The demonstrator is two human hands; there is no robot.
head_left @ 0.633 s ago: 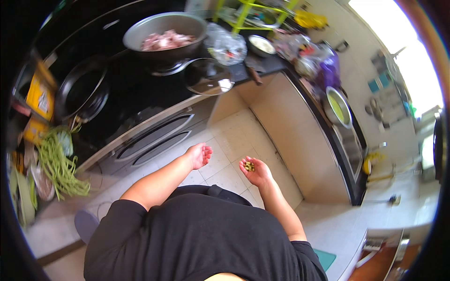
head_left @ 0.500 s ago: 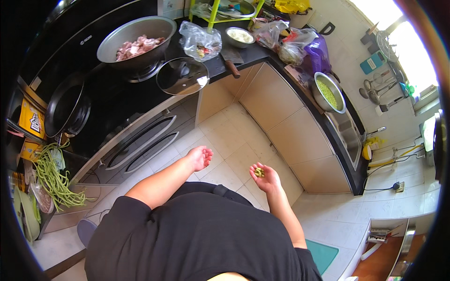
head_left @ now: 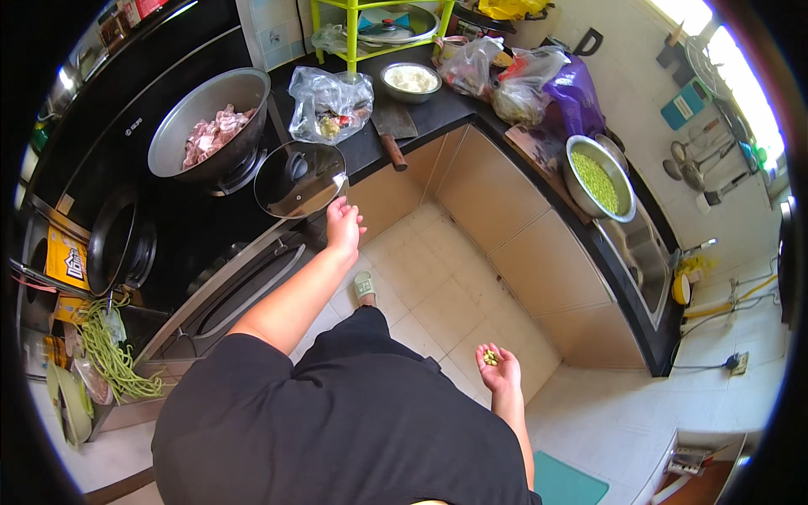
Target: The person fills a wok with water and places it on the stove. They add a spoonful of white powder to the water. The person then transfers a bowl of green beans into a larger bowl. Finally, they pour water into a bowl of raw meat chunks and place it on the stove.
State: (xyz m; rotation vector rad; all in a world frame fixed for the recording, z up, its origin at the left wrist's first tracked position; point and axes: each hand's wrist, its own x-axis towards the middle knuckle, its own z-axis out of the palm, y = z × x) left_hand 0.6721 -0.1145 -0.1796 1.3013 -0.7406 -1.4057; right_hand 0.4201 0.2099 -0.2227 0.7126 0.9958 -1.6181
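My left hand (head_left: pixel 342 225) is stretched forward just below the near edge of a glass lid (head_left: pixel 282 195). Its fingers are loosely bent and apart, and I see nothing in them. I cannot tell whether the fingertips touch the lid's rim. Lower on the right, my right hand (head_left: pixel 502 370) is palm up and cupped around a few small green beans (head_left: pixel 491 358). A metal bowl (head_left: pixel 624 178) full of small green beans (head_left: pixel 594 178) stands on the right counter. Raw meat chunks (head_left: pixel 217 133) lie in a large grey pot (head_left: pixel 181 118) on the stove.
A cleaver (head_left: pixel 393 139) lies at the counter's edge, its wooden handle sticking out. Nearby are a clear plastic bag (head_left: pixel 331 103), a bowl of white food (head_left: pixel 411 81) and a purple bag (head_left: pixel 579 88). Long green beans (head_left: pixel 118 358) hang at left. The sink (head_left: pixel 644 261) is at right.
My left hand has reached forward toward the glass lid. My right hand still cups the beans, now lower and farther right in view. The view has shifted, and a slippered foot now shows.
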